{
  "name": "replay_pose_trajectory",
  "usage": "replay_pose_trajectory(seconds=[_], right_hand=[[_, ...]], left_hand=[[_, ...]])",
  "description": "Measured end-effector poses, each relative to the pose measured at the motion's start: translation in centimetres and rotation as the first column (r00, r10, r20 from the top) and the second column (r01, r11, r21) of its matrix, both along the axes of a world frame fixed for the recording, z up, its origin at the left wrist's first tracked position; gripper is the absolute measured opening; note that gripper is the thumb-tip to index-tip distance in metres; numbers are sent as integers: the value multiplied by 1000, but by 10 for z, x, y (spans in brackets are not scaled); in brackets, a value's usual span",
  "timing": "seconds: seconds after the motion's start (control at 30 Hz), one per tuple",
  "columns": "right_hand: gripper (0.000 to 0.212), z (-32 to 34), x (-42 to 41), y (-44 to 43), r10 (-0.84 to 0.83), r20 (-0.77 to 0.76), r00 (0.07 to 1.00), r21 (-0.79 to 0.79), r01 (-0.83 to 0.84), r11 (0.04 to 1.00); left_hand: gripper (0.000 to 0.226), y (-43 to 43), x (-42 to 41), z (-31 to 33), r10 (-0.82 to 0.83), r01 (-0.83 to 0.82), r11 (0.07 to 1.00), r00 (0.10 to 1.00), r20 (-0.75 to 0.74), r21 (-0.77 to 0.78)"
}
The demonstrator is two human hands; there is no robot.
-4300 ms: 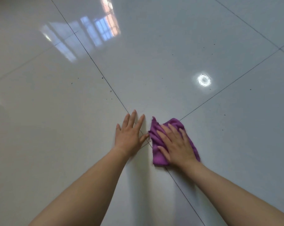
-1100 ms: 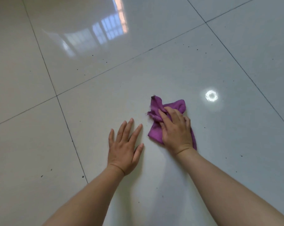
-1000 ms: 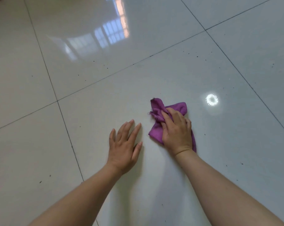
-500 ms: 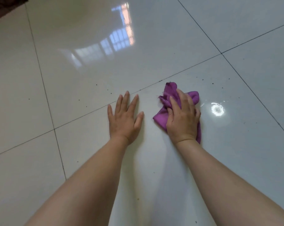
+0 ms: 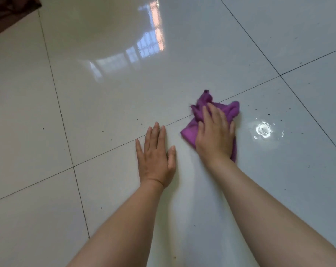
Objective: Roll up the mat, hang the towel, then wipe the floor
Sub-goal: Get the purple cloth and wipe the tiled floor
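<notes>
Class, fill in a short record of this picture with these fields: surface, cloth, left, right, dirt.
surface: glossy pale tiled floor
cloth: purple cloth, crumpled, lying across a grout line
left: left hand flat on the floor, fingers straight
right: right hand pressing on the purple cloth
dirt: dark specks scattered on the tiles

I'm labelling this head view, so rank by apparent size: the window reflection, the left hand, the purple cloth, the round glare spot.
1. Window reflection.
2. Left hand and visible purple cloth: too alike to rank.
3. Round glare spot.
</notes>
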State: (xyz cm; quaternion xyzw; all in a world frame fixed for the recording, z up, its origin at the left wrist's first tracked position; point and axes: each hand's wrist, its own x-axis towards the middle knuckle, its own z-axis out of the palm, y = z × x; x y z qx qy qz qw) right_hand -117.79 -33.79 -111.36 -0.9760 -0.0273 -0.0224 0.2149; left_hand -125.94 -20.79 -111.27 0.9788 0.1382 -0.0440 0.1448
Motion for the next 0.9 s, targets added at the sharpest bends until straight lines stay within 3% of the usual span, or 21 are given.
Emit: replay_pose_trajectory(seconds=[0.1,0.17,0.27,0.37,0.53,0.6,0.67,0.77,0.9], right_hand=[[46,-1,-18,8,343,91,935,-13,-344,939],[42,-5,-39,-6,426,155,891,-40,-426,904],[41,-10,-47,-25,276,175,945,-45,-273,961],[49,-4,-29,-8,28,59,998,-25,-26,999],[45,-6,-68,-22,240,111,964,1,-241,970],[44,-5,-95,-54,94,106,990,-6,-94,996],[42,-3,-112,-78,-84,79,993,-26,86,996],[42,-1,-138,-102,-157,73,985,-49,161,986],[42,-6,-160,-138,-271,76,959,-20,274,962]], left_hand=[[71,0,0,-1,93,-94,996,995,27,9],[71,0,1,-1,92,-93,996,995,25,15],[71,0,1,-2,70,-70,997,997,17,36],[74,-2,0,-2,55,-55,997,998,8,60],[68,-5,0,-3,48,-47,997,999,-16,57],[64,-5,-1,1,64,-62,996,997,-31,56],[62,-6,0,5,-50,52,995,999,-20,81],[63,-29,-3,15,-404,402,904,915,-19,145],[62,-121,-6,18,-375,374,926,927,3,-58]])
